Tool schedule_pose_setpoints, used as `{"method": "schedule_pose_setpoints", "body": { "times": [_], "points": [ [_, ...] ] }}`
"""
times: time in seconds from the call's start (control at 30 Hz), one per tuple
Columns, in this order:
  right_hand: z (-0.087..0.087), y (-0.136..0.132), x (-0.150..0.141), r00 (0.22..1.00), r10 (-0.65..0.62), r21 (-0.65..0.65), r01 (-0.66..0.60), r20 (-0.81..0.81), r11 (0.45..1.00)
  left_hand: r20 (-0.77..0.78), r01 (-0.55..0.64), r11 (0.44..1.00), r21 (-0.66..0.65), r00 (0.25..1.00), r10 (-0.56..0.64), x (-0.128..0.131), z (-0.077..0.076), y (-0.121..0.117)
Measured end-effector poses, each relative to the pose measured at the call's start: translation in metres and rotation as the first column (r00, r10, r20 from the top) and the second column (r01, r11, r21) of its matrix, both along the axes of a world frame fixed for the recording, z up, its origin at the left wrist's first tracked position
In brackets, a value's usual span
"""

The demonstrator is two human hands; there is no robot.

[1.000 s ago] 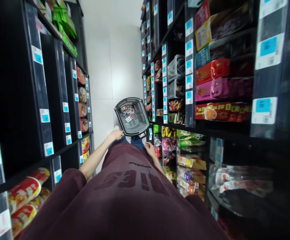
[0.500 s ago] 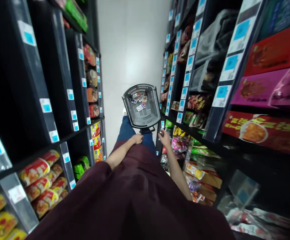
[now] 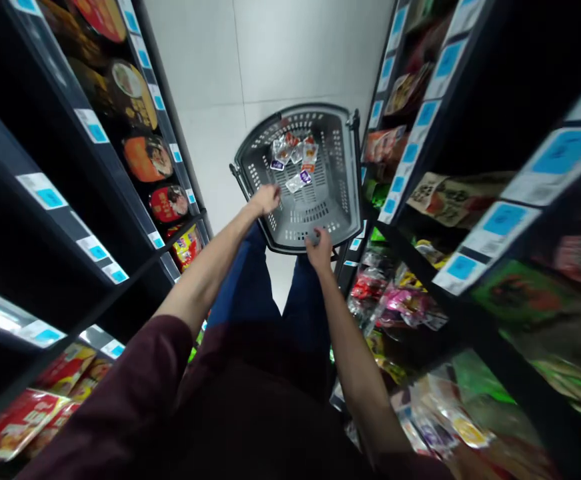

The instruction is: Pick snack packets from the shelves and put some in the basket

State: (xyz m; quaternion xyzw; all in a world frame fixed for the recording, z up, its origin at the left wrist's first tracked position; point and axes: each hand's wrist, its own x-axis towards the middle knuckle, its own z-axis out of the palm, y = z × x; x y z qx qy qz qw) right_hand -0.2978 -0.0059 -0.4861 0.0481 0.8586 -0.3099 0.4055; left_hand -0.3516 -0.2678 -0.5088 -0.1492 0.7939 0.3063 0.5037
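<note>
- As I look down past my maroon sleeve, my blue jeans show below my forearms, parted at the knees.
- My right hand is at the near rim of the basket, its thumb and fingers curved over the edge; I cannot tell whether they close on it.
- My left hand is over the basket's left side, fingers curled inward; I cannot tell whether they pinch anything.
- The grey perforated plastic shopping basket sits just in front of my legs, between the two shelf rows, its open top facing me.
- Inside, toward its far end, lie small clear packets, some with orange labels; a purple-and-white packet lies nearest my left hand.
- To my left, round lidded tubs line a dark shelf.
- To my right, pink-wrapped packs fill a lower shelf.
- Beyond the basket stretches pale tiled floor.
</note>
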Motion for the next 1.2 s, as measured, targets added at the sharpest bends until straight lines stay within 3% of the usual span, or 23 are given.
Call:
{"method": "schedule_pose_setpoints", "body": {
  "times": [0.1, 0.2, 0.3, 0.4, 0.53, 0.63, 0.77, 1.07, 1.2],
  "points": [
    [-0.064, -0.012, -0.019, 0.998, -0.056, 0.029, 0.056, -0.006, 0.998, -0.029, 0.015, 0.998, -0.060, 0.999, -0.016, -0.020, -0.052, -0.010],
    [-0.129, -0.016, -0.044, 0.999, 0.025, 0.019, -0.024, -0.034, 1.000, 0.048, 0.131, 0.988, -0.081, 0.991, -0.127, -0.027, -0.091, -0.010],
    [-0.195, -0.015, -0.068, 0.990, 0.137, 0.002, -0.137, -0.044, 0.991, 0.116, 0.240, 0.965, -0.101, 0.967, -0.229, -0.023, -0.135, 0.000],
    [-0.257, -0.014, -0.081, 0.978, 0.203, 0.000, -0.203, -0.047, 0.979, 0.218, 0.265, 0.948, -0.175, 0.950, -0.225, -0.010, -0.193, 0.012],
    [-0.316, -0.026, -0.072, 0.974, 0.224, -0.009, -0.224, -0.008, 0.974, 0.248, 0.318, 0.916, -0.244, 0.934, -0.258, 0.012, -0.270, 0.016],
    [-0.338, -0.041, -0.056, 0.976, 0.213, -0.008, -0.213, 0.046, 0.977, 0.160, 0.312, 0.910, -0.274, 0.947, -0.277, 0.025, -0.308, 0.011],
    [-0.348, -0.055, -0.042, 0.976, 0.205, -0.003, -0.206, 0.069, 0.979, 0.114, 0.329, 0.903, -0.275, 0.944, -0.309, 0.032, -0.324, 0.007],
    [-0.345, -0.071, -0.037, 0.947, 0.318, 0.034, -0.317, -0.029, 0.948, 0.040, 0.394, 0.876, -0.277, 0.916, -0.399, 0.024, -0.310, 0.016],
    [-0.353, -0.075, -0.035, 0.946, 0.324, 0.063, -0.323, -0.008, 0.944, 0.044, 0.427, 0.854, -0.297, 0.899, -0.435, 0.023, -0.309, 0.017]
  ]
}}
